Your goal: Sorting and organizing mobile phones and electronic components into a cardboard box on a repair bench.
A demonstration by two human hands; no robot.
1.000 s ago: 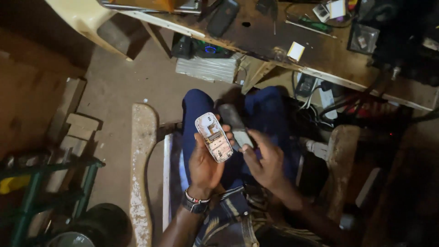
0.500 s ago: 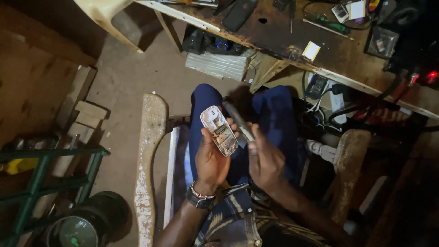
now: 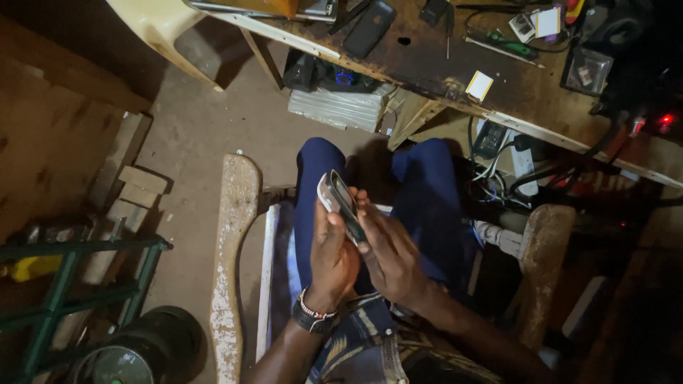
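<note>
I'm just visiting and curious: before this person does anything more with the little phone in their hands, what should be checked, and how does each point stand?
1. Left hand grips the small phone: ok.
2. Right hand fingers rest on the phone's edge: ok.
3. Phone held over the lap, not over bare floor: ok.
4. Phone's face visible to judge: cannot tell, it is turned edge-on.
5. Light on the hands: not ok, dim.
6. Workbench has free space: not ok, cluttered.
</note>
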